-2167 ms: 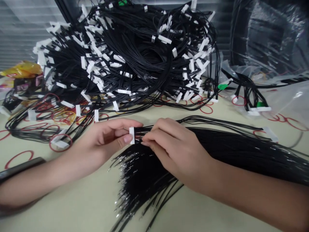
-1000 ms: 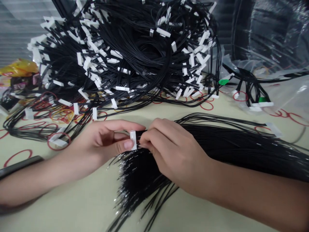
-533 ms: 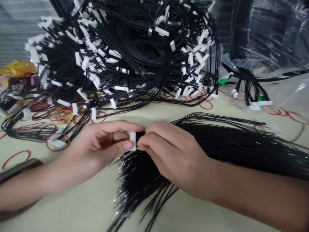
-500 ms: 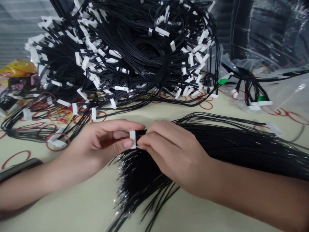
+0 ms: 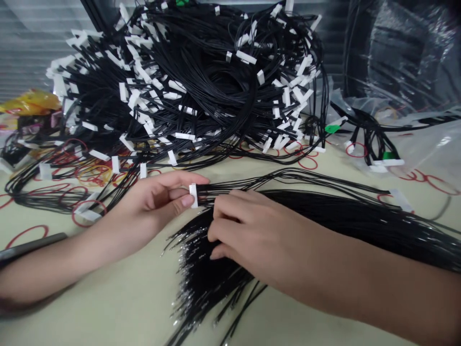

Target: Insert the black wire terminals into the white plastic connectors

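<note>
My left hand (image 5: 158, 204) pinches a small white connector (image 5: 193, 195) between thumb and forefinger, with several black wires running out of it to the right. My right hand (image 5: 259, 235) has dropped just below the connector and rests with curled fingers on a loose bundle of black wires (image 5: 360, 221) whose bare metal tips (image 5: 187, 259) fan out towards me. Whether those fingers grip a wire is hidden.
A big heap of finished black harnesses with white connectors (image 5: 201, 81) fills the back of the pale table (image 5: 108, 307). Red rubber bands (image 5: 86, 211) lie at the left. Clear plastic bags (image 5: 406, 77) sit at the right, a yellow packet (image 5: 32, 103) at far left.
My right hand left the connector and moved down onto the loose wire bundle. My left hand keeps hold of the connector, now slightly higher.
</note>
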A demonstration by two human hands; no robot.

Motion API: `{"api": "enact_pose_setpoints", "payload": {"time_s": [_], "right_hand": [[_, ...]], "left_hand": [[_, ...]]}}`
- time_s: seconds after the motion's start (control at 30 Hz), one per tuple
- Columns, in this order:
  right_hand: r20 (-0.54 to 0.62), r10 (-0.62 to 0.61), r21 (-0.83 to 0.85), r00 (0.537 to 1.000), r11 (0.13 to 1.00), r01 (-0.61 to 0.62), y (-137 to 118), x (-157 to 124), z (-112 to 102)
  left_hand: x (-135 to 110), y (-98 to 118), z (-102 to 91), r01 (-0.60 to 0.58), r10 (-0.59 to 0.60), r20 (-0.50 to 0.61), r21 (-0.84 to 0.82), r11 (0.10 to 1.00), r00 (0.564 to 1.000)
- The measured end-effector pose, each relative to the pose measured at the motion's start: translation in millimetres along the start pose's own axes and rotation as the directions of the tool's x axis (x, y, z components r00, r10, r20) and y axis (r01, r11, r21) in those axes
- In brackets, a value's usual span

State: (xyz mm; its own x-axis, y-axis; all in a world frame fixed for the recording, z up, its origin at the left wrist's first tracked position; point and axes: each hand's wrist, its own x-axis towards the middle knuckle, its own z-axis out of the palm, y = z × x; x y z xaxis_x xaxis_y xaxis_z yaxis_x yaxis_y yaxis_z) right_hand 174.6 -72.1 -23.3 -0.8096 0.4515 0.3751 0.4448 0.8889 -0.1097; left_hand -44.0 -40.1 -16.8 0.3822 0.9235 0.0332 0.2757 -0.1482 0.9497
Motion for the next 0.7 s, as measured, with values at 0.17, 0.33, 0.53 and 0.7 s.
{"api": "enact_pose_setpoints", "payload": {"time_s": [0.17,0.33,0.53,0.7], "right_hand": [[0.058,-0.005,0.014,0.998,1.000,0.005,0.1,-3.6,-5.2],[-0.092,0.332,0.244,0.939,0.922,-0.302,0.7,4.9,-1.3],[-0.128,0.515,0.365,0.847,0.819,-0.443,-0.4,11.2,2.6],[-0.140,0.552,0.364,0.822,0.801,-0.475,-1.3,10.4,-1.0]], "left_hand": [[-0.2,0.9,-1.2,0.033,-0.033,0.000,0.035,0.999,0.999],[-1.8,-0.8,-0.4,0.023,-0.023,0.005,0.035,0.999,1.000],[-4.1,0.8,3.5,-0.048,0.049,-0.005,0.096,0.994,0.999],[-4.4,2.4,5.5,-0.050,0.052,-0.016,0.114,0.992,0.999]]}}
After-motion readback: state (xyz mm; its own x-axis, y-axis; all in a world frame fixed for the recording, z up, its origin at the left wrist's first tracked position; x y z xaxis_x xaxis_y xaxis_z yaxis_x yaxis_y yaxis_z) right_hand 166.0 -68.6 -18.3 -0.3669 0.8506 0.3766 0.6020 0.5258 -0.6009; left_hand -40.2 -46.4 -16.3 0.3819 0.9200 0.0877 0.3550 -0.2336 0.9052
